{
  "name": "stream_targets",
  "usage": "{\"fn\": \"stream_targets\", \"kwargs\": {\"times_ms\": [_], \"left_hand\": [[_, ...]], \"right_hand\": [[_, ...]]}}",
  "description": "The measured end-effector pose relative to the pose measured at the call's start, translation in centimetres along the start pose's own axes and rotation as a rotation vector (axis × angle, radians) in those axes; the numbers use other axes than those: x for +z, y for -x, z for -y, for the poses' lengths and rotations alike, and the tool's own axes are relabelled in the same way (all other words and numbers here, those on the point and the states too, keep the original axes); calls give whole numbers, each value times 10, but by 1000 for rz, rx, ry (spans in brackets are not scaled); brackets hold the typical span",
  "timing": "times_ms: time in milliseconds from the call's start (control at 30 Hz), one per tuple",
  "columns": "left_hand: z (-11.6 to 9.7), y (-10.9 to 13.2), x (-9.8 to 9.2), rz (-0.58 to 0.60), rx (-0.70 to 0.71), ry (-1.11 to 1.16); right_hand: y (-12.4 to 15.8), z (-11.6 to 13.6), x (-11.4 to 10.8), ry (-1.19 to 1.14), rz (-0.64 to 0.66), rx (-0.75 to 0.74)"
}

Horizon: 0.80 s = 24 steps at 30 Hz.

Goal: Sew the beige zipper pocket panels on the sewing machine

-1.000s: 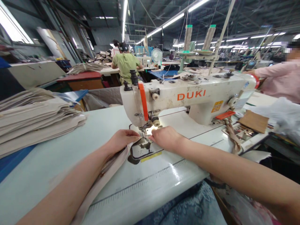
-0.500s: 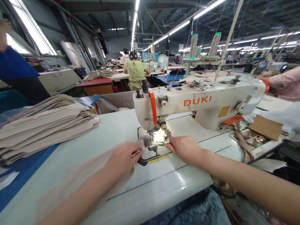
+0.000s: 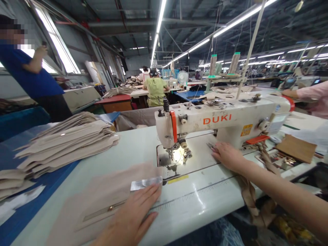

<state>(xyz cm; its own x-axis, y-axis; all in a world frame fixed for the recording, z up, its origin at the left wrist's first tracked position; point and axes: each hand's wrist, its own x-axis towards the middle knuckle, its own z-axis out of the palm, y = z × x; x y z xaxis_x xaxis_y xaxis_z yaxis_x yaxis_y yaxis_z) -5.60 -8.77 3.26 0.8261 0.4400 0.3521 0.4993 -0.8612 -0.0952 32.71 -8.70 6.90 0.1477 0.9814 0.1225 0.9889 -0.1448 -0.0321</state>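
My left hand lies flat with its fingers stretched out on a beige fabric piece. A zipper is set into that piece, and a shiny silvery strip lies at its edge beside my fingertips. To the right of the needle area, my right hand is closed on a small pointed metal tool; its tips poke out past the fingers, the rest is hidden. Between and beyond both hands stands the sewing machine, its lamp lighting the presser foot.
Beige fabric pieces are stacked on the left. A parts tray and a brown piece of card or cloth are at the right. Thread cones stand behind the machine. Co-workers are at the left, behind, and at the far right.
My left hand has drawn the fabric away from the needle, toward me and left, and changed from gripping to lying flat. My right hand has moved right; a metal tool now shows in it.
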Motion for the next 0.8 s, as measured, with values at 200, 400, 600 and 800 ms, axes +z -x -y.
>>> {"fn": "stream_targets", "kwargs": {"times_ms": [200, 400, 600, 800], "left_hand": [[1, 7, 7, -7, 78, -32], [1, 6, 6, 110, 5, -5], [1, 17, 16, 118, 44, 66], [-12, 23, 7, 84, -38, 54]], "right_hand": [[29, 66, -1, -116, -41, -356], [35, 132, 20, -297, -108, -761], [26, 136, 29, -276, -97, -785], [27, 134, 34, -354, -116, -744]]}}
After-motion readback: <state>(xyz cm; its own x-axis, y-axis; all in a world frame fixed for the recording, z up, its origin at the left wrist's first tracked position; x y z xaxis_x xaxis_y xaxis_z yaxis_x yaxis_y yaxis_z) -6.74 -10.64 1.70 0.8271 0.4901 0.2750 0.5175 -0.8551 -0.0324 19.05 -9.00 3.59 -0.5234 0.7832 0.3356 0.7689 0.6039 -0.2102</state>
